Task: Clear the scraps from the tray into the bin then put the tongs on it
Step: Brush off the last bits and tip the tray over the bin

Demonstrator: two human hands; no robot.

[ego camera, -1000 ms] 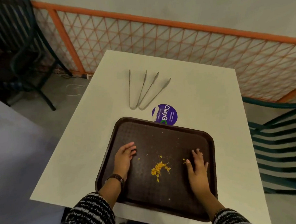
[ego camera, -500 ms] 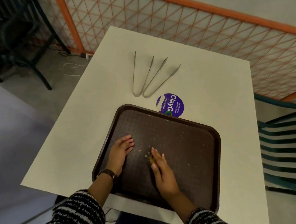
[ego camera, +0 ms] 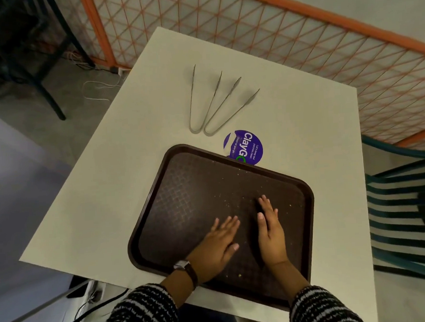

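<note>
Tongs (ego camera: 216,103) beyond tray (ego camera: 183,187), prob. clear of hands (ego camera: 270,228).

I saw both hands flat on the brown tray (ego camera: 183,187), left hand (ego camera: 215,245) and right hand (ego camera: 270,228) side by side, fingers spread, crumbs (ego camera: 259,191) scattered around them. Two tongs (ego camera: 218,105) lay beyond on the white table (ego camera: 109,192).

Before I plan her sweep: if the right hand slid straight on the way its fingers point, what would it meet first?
Probably the brown plastic tray's raised far rim; the right hand only crosses tiny crumbs before that.
</note>
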